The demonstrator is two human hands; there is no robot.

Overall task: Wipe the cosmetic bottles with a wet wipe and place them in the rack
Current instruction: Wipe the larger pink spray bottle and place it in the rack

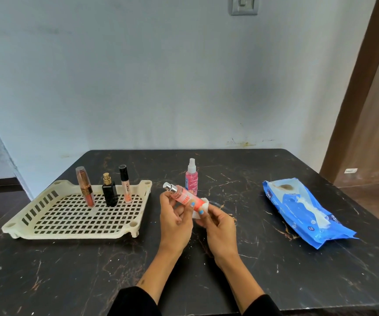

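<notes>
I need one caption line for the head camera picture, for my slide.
Both hands wipe a peach spray bottle with a wet wipe; three cosmetics already stand in the rack.

glossy marble table (229, 281), plastic rack (20, 229)

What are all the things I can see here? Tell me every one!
rack: 1, cream, table's left
lipstick: 1, rose-gold, upright in rack
perfume bottle: 1, black, upright in rack
lip gloss: 1, peach, black cap, upright in rack
spray bottle: 1, pink, standing mid-table
orange bottle: 1, silver top, held tilted
wet wipe: 1, white, under that bottle
wipes pack: 1, blue, right
table: 1, black marbled
left hand: holds bottle
right hand: holds wipe
</notes>
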